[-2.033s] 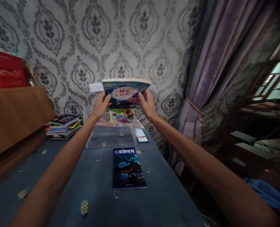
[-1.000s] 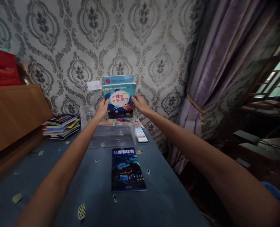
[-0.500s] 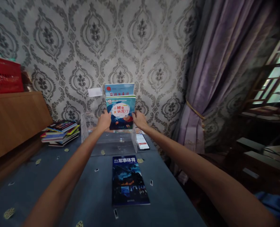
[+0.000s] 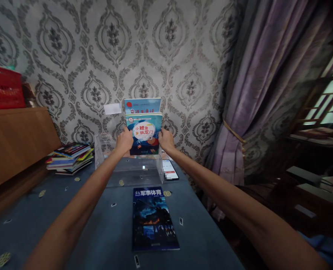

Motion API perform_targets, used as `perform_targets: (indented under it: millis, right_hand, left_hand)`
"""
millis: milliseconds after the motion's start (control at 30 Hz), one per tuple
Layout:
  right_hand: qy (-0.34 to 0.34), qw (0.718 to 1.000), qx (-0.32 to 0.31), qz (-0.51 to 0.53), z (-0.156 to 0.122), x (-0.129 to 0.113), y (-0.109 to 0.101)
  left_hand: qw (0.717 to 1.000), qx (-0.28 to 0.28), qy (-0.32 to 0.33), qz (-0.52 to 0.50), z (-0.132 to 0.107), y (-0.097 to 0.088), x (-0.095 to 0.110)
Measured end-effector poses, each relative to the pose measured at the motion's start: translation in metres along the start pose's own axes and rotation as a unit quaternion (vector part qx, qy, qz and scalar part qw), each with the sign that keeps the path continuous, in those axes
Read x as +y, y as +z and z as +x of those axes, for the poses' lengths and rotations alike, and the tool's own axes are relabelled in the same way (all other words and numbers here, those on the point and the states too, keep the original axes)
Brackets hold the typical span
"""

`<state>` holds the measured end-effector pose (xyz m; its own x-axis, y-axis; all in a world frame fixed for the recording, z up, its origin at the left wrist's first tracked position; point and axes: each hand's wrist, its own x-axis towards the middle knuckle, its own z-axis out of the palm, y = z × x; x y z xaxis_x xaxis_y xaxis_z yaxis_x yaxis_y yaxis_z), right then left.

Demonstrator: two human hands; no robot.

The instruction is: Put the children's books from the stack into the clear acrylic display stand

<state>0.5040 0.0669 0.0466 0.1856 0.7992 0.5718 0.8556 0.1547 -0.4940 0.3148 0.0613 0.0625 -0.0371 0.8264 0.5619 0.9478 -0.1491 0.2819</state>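
Note:
A teal picture book [image 4: 144, 144] with red lettering in a white oval stands upright in a clear acrylic rack [image 4: 132, 174]. My left hand [image 4: 124, 140] is closed on its left edge, and my right hand [image 4: 166, 139] pinches its right edge. Behind it, a taller light-blue book [image 4: 143, 105] shows only its top part. Closer to me, a dark blue magazine [image 4: 154, 221] lies flat on the table, touched by neither hand. How the teal book's lower edge sits in the rack is hard to make out.
A stack of books [image 4: 70, 159] lies at the left of the blue tablecloth [image 4: 104, 232]. Right of the rack lies a phone [image 4: 169, 170]. A red basket [image 4: 3, 87] sits on a wooden cabinet [image 4: 17, 138]. The purple curtain [image 4: 233, 112] hangs beyond the table's right edge.
The view has shifted slightly. Both hands keep their hold on the teal book, which stays in nearly the same place. The magazine lies as before.

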Motion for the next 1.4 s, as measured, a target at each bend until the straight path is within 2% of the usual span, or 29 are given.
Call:
perform_targets:
  millis: [500, 833, 1267, 1400]
  right_hand:
    - [0.024, 0.999, -0.017, -0.023, -0.009, -0.01, -0.002]
    - [0.056, 0.998, -0.013, -0.011, -0.011, -0.017, 0.002]
    - [0.062, 0.998, -0.012, -0.004, -0.011, -0.018, 0.006]
    - [0.038, 0.999, -0.022, 0.009, -0.013, -0.014, 0.003]
  left_hand:
    - [1.0, 0.0, 0.019, -0.002, 0.002, 0.002, -0.002]
    - [1.0, -0.01, 0.001, -0.004, 0.004, -0.001, -0.001]
    - [1.0, -0.014, 0.01, -0.007, 0.008, 0.001, -0.007]
    - [1.0, -0.017, 0.018, -0.018, 0.008, 0.0, -0.011]
